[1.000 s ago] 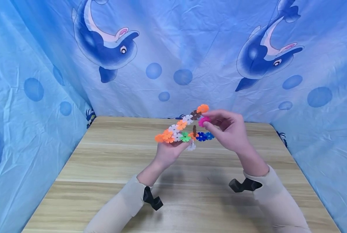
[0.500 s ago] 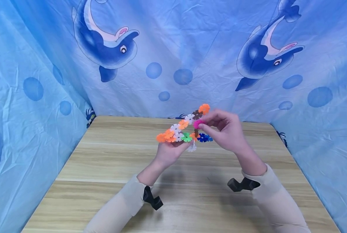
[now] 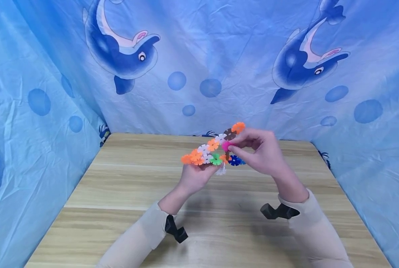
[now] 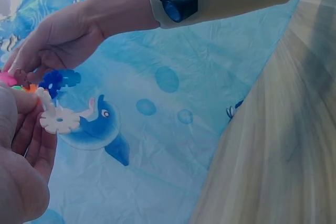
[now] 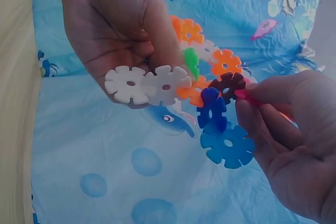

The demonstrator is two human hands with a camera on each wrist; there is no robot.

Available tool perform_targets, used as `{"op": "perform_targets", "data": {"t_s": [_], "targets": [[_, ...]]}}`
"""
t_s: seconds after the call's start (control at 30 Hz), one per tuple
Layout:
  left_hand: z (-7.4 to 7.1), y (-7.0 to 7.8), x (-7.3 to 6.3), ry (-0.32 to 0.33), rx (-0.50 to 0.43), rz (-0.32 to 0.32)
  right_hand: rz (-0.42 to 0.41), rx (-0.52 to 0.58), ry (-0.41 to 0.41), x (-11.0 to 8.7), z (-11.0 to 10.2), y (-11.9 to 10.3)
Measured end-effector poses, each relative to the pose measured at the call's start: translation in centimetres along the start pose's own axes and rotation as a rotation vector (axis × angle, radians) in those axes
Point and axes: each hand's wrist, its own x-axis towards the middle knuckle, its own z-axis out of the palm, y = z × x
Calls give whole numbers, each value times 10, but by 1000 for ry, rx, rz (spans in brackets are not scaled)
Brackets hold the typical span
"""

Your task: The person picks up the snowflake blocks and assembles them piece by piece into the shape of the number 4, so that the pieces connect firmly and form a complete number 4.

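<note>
Above the table, my left hand (image 3: 195, 179) holds a linked chain of notched, flower-shaped plastic discs from below, thumb near the green disc (image 3: 215, 159). Orange, white, brown and blue discs make up the rest. My right hand (image 3: 261, 152) pinches a pink disc (image 3: 226, 145) between thumb and forefinger. In the right wrist view, that pink disc (image 5: 245, 96) meets the edge of the brown disc (image 5: 229, 86); whether their slots interlock cannot be seen. A light blue disc (image 5: 227, 144) and two white discs (image 5: 127, 84) stick out as ends of the chain.
A wood-grain table (image 3: 119, 186) lies below both hands. Blue cloth with printed dolphins (image 3: 125, 48) hangs behind it and at both sides. Each wrist bears a black camera mount (image 3: 176, 229).
My right hand has carried the pink disc left and slightly down, against the brown disc. The chain in my left hand has shifted slightly right and tilted a little.
</note>
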Motion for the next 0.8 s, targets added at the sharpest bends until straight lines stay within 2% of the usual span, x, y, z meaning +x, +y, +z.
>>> {"op": "perform_targets", "data": {"t_s": [0.13, 0.33, 0.43, 0.57, 0.67, 0.73, 0.8], "targets": [[-1, -2, -1, 12, -30, -29, -70, -63, -6, -2, 0, 5], [-9, -1, 2, 108, -94, -50, -318, -324, 2, -11, 4, 22], [-12, -2, 3, 97, -139, -65, -393, -397, -11, -15, 7, 28], [-18, -5, 2, 88, -202, -47, -390, -402, 17, -19, 6, 34], [-29, -7, 1, 144, -284, -3, -352, -394, 32, -23, 3, 39], [-37, -7, 1, 173, -281, 19, -324, -388, 33, -27, 0, 42], [-46, -6, 3, 183, -213, 33, -288, -389, 28, -30, -3, 45]]}}
